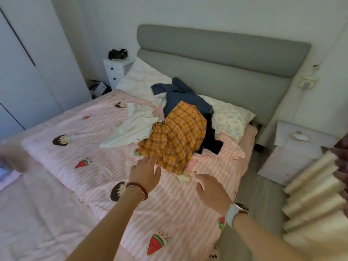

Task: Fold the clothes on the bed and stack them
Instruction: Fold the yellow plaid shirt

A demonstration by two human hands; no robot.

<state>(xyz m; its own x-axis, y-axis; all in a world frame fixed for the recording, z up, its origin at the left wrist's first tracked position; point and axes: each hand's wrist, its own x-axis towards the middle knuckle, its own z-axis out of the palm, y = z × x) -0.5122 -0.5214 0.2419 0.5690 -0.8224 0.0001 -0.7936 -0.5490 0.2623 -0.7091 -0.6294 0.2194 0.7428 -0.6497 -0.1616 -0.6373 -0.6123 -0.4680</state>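
A loose pile of clothes lies on the pink striped quilt (pixel 98 166) near the pillows. On top is an orange plaid garment (pixel 178 136); a white shirt (pixel 133 129) spreads to its left, a blue denim piece (pixel 184 95) lies behind it, and something black (pixel 211 140) shows at its right. My left hand (pixel 145 172), with a red bead bracelet on the wrist, reaches out with spread fingers, its fingertips at the plaid garment's near edge. My right hand (pixel 211 187), with a white watch on the wrist, hovers open over the quilt just right of it, holding nothing.
A grey padded headboard (pixel 216 59) stands behind two white pillows (pixel 231 117). A white bedside table (pixel 301 146) is at the right, a small white drawer unit (pixel 116 72) at the far left. Cream pleated material (pixel 316 200) hangs at the right edge. Wardrobe doors (pixel 28 63) line the left.
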